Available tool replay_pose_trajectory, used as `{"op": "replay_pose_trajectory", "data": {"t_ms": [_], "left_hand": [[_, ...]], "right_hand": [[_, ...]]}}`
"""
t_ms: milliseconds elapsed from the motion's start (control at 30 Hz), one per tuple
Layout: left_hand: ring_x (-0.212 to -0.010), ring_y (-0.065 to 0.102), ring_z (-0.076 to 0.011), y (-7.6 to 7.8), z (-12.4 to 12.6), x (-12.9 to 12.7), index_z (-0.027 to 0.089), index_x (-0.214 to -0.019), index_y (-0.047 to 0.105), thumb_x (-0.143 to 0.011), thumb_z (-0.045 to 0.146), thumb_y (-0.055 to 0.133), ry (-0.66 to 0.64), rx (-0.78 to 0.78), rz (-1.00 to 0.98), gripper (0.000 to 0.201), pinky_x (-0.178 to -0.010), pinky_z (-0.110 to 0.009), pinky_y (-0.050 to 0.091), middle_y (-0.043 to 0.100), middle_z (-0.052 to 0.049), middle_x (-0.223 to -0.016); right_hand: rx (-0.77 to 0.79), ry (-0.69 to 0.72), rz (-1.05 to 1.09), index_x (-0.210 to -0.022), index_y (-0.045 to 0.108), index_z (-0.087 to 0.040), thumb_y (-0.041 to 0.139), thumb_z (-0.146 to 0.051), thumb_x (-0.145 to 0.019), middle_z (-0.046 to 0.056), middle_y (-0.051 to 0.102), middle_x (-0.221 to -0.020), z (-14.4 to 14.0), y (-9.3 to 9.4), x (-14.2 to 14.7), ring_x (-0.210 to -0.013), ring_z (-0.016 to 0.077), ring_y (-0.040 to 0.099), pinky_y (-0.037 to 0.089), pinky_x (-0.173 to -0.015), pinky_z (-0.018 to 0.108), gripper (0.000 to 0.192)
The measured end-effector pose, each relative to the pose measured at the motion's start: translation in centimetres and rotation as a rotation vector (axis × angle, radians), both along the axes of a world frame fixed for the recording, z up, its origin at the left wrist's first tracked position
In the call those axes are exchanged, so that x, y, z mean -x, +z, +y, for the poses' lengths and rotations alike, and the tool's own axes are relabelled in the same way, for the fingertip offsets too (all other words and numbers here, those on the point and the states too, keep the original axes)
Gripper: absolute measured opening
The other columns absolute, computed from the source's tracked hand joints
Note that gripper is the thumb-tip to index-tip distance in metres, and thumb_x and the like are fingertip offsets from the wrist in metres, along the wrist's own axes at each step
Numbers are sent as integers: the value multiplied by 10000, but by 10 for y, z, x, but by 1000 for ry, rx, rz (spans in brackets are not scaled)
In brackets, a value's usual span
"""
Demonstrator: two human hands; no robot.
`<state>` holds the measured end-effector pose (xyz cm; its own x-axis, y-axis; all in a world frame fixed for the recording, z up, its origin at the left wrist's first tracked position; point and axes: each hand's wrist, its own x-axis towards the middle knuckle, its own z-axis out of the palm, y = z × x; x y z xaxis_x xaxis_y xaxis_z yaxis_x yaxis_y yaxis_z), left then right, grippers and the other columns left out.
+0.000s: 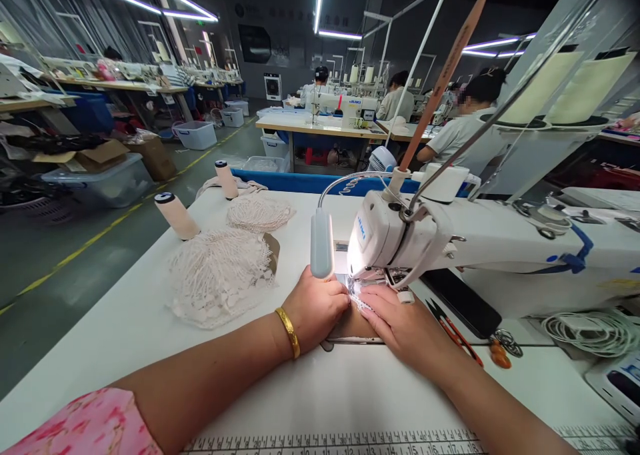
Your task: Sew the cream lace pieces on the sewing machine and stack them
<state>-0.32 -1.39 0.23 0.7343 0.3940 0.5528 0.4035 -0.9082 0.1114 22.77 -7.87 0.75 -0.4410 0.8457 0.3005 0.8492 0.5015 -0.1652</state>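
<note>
A white sewing machine (pixel 395 228) stands before me, its lamp lighting the needle area. Just left of the presser foot, my left hand (pixel 317 308) is closed, fingers curled and pinching the edge of a tan fabric piece (pixel 356 327). My right hand (pixel 400 322) lies over the right side of this piece, fingers stretched out and pressing on a strip of white lace (pixel 359 302) by the needle. The fingertips partly hide the lace and the cloth. A pile of cream lace (pixel 217 278) lies on the white table (pixel 280 388) to the left.
Two thread cones (pixel 176 216) and more lace (pixel 260 212) lie at the table's left. A lamp head (pixel 321 245) hangs above my left hand. Right of my right hand lie orange-handled scissors (pixel 457 338), a black phone (pixel 463 302) and a coiled cable (pixel 590 328). A printed ruler (pixel 330 443) runs along the front.
</note>
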Motion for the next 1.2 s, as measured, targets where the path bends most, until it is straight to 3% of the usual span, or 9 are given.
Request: {"op": "replay_pose_trajectory", "data": {"t_ms": [200,367,533,667,700,800,900,1067,1200], "left_hand": [[-905,643,-249,4,1,0,181,-829,701,-1027,141,526,60,139,73,268,-939,-457,464,739,-41,-886],[-977,660,-233,10,18,-3,210,-1047,702,-961,178,591,252,440,-7,144,-908,-364,542,727,-30,-1014],[-1223,552,-338,3,39,-8,217,-977,736,-839,139,693,252,406,65,164,-1094,-533,464,632,-81,-1331],[-1199,499,-404,15,18,6,181,-941,737,-869,206,723,283,204,137,78,-991,-617,473,604,-165,-1283],[-1168,511,-390,20,8,10,171,-869,718,-880,205,712,271,146,161,36,-962,-592,484,608,-169,-1258],[-1060,571,-322,32,-19,18,162,-647,600,-901,170,662,159,111,167,261,-908,-523,465,640,-132,-1165],[-1026,608,-289,31,-31,17,169,-736,619,-939,181,617,52,128,103,203,-891,-495,426,672,-85,-1100],[-876,617,-232,19,-21,13,171,-1006,678,-996,151,530,-51,221,94,151,-849,-446,427,681,-48,-959],[-811,574,-216,14,-19,12,160,-978,684,-1049,165,464,-88,207,41,231,-795,-415,437,667,-58,-933]], "right_hand": [[-19,-45,1,-1335,681,-231,418,-324,-1113,105,730,-1290,4,-6,0,-1045,297,710,615,-829,447,357],[-37,-44,-18,-1346,676,-237,459,-296,-1095,111,737,-1274,4,-5,-1,-1090,293,710,614,-872,425,337],[-52,-16,4,-1320,670,-225,436,-278,-1099,112,741,-1239,2,-3,-2,-1039,277,713,606,-844,412,325],[-83,19,31,-1288,679,-226,431,-254,-1097,121,756,-1155,-1,0,0,-1007,277,701,582,-821,406,315],[-96,27,37,-1278,684,-231,432,-242,-1094,117,760,-1122,-2,0,1,-988,272,698,573,-812,396,312],[-108,53,54,-1258,688,-239,435,-194,-1078,95,756,-1044,-3,1,4,-899,244,684,538,-764,354,313],[-53,71,82,-1253,678,-233,429,-154,-1064,75,726,-1006,-3,3,8,-813,216,650,488,-680,319,322],[29,77,79,-1157,689,-234,472,-66,-992,51,669,-971,-2,3,9,-752,192,594,399,-607,295,320],[-8,61,33,-1072,678,-233,492,-53,-962,46,669,-983,-2,1,6,-683,178,528,350,-583,302,282]]}}
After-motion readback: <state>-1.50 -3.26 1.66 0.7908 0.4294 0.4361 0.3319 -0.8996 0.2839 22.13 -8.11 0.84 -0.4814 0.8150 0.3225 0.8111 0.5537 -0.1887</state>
